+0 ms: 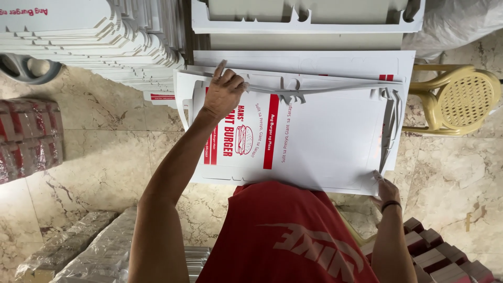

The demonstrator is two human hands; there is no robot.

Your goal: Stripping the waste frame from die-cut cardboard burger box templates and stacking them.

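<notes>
A flat white die-cut cardboard box blank [325, 141] with red stripes and a burger picture lies on top of a pile of like blanks in front of me. My left hand [224, 91] rests on its far left part, fingers bent over the upper edge. At the blank's near right corner, my right hand [386, 189] pinches the edge. A dark band circles that wrist. My red shirt hides the blank's near edge.
A fanned pile of white blanks [105, 36] lies at the upper left. More blanks [309, 21] sit at the top. A yellow plastic chair [461, 99] stands right. Wrapped bundles [26, 136] lie left, plastic-wrapped packs [89, 251] lower left, folded boxes [440, 257] lower right, on marble floor [105, 152].
</notes>
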